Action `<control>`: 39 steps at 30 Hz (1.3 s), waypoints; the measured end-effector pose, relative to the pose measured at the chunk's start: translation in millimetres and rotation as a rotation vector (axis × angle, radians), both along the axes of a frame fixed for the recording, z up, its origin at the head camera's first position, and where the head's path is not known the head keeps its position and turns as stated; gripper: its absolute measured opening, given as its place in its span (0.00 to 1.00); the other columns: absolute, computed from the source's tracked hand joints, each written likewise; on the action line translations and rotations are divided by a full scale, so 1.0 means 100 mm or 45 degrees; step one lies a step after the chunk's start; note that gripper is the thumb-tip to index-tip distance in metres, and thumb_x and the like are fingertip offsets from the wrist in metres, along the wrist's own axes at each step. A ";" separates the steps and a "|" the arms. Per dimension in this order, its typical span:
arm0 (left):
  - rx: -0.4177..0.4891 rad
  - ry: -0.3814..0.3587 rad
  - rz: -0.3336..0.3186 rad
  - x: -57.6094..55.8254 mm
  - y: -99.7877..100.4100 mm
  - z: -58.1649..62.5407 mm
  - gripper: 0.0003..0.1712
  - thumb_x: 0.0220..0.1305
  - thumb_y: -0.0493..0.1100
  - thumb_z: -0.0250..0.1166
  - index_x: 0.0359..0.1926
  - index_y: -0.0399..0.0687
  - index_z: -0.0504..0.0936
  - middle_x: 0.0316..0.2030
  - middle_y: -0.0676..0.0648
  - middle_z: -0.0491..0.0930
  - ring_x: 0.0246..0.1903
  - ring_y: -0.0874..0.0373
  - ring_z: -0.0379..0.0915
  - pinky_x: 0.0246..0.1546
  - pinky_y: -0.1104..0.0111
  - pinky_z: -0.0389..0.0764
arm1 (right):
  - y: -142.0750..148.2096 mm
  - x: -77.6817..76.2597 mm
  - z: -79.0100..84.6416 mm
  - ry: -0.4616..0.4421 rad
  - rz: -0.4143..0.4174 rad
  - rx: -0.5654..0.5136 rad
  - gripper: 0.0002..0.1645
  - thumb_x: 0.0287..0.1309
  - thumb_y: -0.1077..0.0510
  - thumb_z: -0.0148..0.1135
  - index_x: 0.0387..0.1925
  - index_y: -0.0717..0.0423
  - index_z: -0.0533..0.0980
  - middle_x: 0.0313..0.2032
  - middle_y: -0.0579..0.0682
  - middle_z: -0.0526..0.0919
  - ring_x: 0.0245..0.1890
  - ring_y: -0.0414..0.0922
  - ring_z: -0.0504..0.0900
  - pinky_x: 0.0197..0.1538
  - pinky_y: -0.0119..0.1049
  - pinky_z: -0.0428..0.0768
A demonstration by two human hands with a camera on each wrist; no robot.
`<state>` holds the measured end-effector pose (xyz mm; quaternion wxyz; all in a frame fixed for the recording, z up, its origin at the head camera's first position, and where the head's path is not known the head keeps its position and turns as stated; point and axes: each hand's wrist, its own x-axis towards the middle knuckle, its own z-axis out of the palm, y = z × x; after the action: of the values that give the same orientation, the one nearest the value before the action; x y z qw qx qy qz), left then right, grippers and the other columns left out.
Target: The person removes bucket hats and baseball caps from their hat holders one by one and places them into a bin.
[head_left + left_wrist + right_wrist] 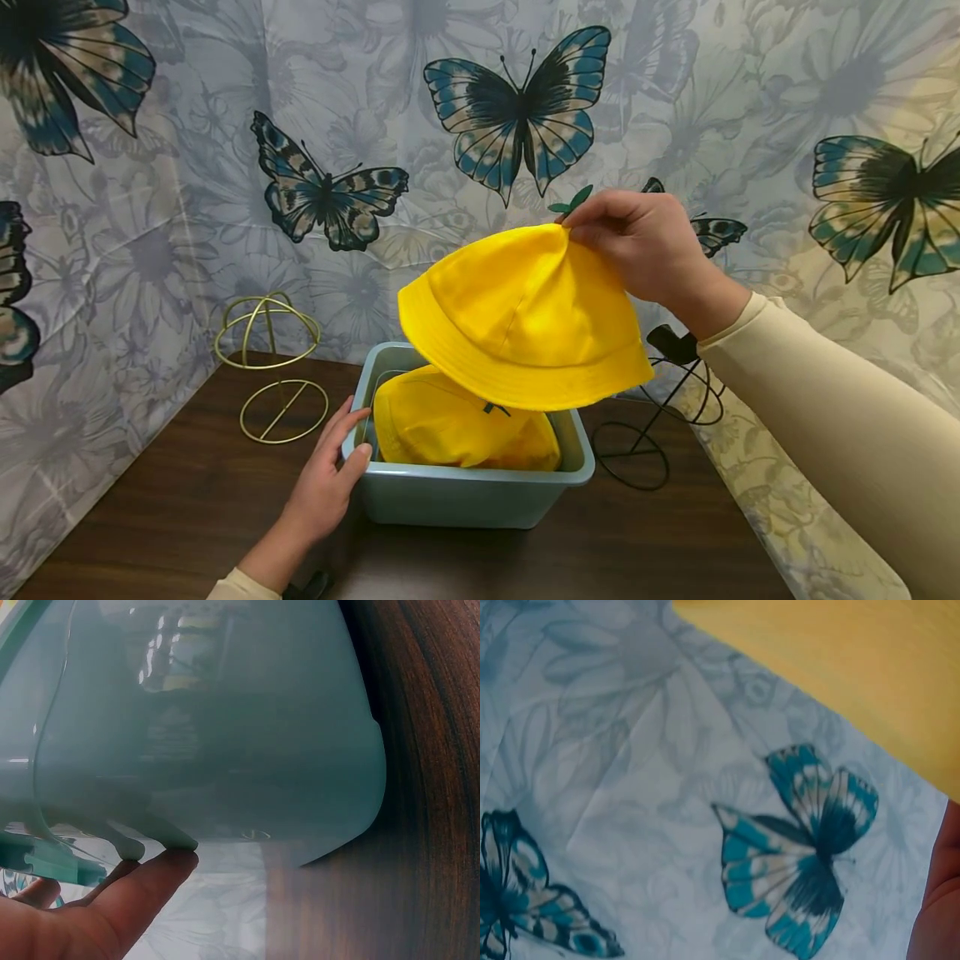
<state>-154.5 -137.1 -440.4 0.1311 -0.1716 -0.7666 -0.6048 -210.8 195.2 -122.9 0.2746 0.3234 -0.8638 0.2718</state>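
My right hand (648, 250) pinches a yellow bucket hat (517, 325) at its crown, beside a green leaf trim (573, 200). The hat hangs tilted above a blue-green plastic bin (465, 496), its brim covering part of the bin's opening. Inside the bin lies more yellow fabric (435, 425), seemingly another hat, with a small dark green trim. My left hand (322, 479) rests at the bin's left front corner. In the left wrist view, straight fingers (154, 892) touch the bin's outer wall (247, 750). Yellow fabric (855, 667) fills the right wrist view's upper right.
A gold wire stand (281, 412) is on the dark wooden table (187, 492) to the left of the bin. On the right is a black wire stand (637, 454), partly hidden by the hat and arm. Butterfly-patterned cloth (375, 283) hangs behind.
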 end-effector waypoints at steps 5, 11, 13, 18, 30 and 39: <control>0.003 -0.014 -0.002 0.00 0.00 0.01 0.25 0.77 0.43 0.53 0.71 0.43 0.66 0.76 0.41 0.45 0.73 0.37 0.40 0.61 0.31 0.51 | -0.07 -0.01 -0.15 -0.015 0.131 0.018 0.08 0.63 0.67 0.64 0.40 0.57 0.86 0.41 0.48 0.87 0.35 0.41 0.84 0.36 0.29 0.82; 0.006 -0.016 -0.008 0.00 0.01 0.01 0.25 0.77 0.42 0.53 0.70 0.43 0.66 0.77 0.42 0.45 0.73 0.37 0.40 0.61 0.31 0.50 | -0.14 -0.04 -0.39 -0.054 0.230 0.094 0.09 0.62 0.69 0.65 0.38 0.54 0.85 0.41 0.46 0.87 0.34 0.40 0.84 0.35 0.33 0.83; 0.002 -0.015 -0.007 0.00 0.01 0.01 0.25 0.77 0.42 0.53 0.70 0.44 0.66 0.77 0.42 0.45 0.73 0.37 0.39 0.61 0.31 0.50 | -0.16 -0.07 -0.48 -0.072 0.260 0.114 0.10 0.62 0.69 0.65 0.38 0.53 0.85 0.41 0.46 0.87 0.34 0.40 0.84 0.36 0.33 0.83; 0.002 -0.002 0.003 0.01 0.01 0.01 0.25 0.76 0.40 0.53 0.70 0.44 0.66 0.76 0.41 0.45 0.73 0.36 0.39 0.61 0.30 0.51 | -0.18 -0.15 -0.71 -0.098 0.320 0.166 0.12 0.60 0.71 0.66 0.38 0.52 0.86 0.40 0.45 0.87 0.36 0.40 0.84 0.37 0.35 0.84; -0.012 -0.011 0.017 0.01 0.01 0.00 0.25 0.76 0.40 0.54 0.71 0.45 0.66 0.76 0.40 0.45 0.73 0.35 0.40 0.61 0.32 0.52 | -0.20 -0.32 -0.91 0.118 0.346 0.238 0.11 0.59 0.72 0.66 0.37 0.54 0.85 0.39 0.46 0.87 0.37 0.42 0.84 0.41 0.38 0.83; -0.010 -0.010 0.018 0.00 0.01 0.01 0.26 0.75 0.39 0.54 0.71 0.44 0.65 0.76 0.40 0.45 0.73 0.36 0.40 0.62 0.34 0.53 | -0.20 -0.37 -1.03 0.146 0.371 0.254 0.11 0.58 0.72 0.66 0.38 0.56 0.85 0.39 0.46 0.87 0.36 0.42 0.84 0.40 0.38 0.83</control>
<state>-154.3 -135.9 -439.5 0.1318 -0.1643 -0.7706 -0.6015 -247.3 175.0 -225.6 0.2475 0.4857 -0.8135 0.2027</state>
